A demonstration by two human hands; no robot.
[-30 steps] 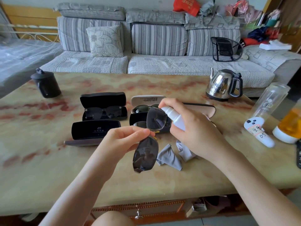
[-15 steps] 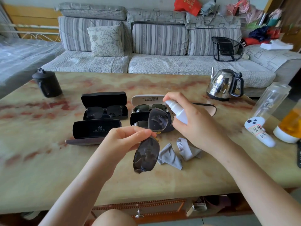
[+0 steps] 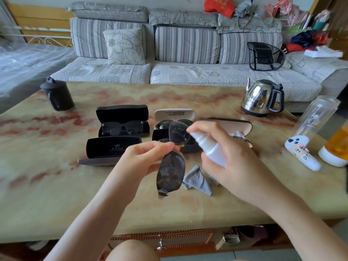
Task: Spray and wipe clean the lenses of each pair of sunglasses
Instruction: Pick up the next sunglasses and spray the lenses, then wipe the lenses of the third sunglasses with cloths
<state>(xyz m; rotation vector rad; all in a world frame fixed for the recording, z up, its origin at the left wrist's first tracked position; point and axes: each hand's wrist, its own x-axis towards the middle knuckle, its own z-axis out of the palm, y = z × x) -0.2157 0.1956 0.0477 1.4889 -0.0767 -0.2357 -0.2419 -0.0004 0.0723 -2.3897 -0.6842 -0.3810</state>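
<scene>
Fingertips (image 3: 166, 146) of the left hand (image 3: 143, 161) pinch a pair of sunglasses (image 3: 170, 174) at the bridge, so that the frame stands on end above the table (image 3: 56, 194): one dark lens points up and away, the other hangs down toward the person. The upper lens carries whitish flecks and streaks. Just beside it, the right hand (image 3: 231, 161) is wrapped round a small white spray bottle (image 3: 209, 147), forefinger curled over the top of the nozzle, which is aimed at that upper lens from close by. Below the two hands a crumpled grey cloth (image 3: 197, 180) lies on the tabletop, partly hidden by the right hand. Behind the held pair stand several opened cases: a black case (image 3: 122, 113) holding a dark square pair (image 3: 122, 127), a second black case (image 3: 113, 147) in front of it, a cream case (image 3: 174, 113) with a green-tinted pair (image 3: 164, 124) inside, and a brown-edged case (image 3: 237, 126) farther right, partly behind the right hand. Farther out on the table are a black lidded pot (image 3: 57, 97) at the left, a steel kettle (image 3: 262, 97) at the right rear, and at the right edge a clear bottle (image 3: 318, 117), a white labelled object (image 3: 303, 153) and an orange-filled container (image 3: 337, 146). A striped grey sofa (image 3: 188, 48) runs behind the table.
</scene>
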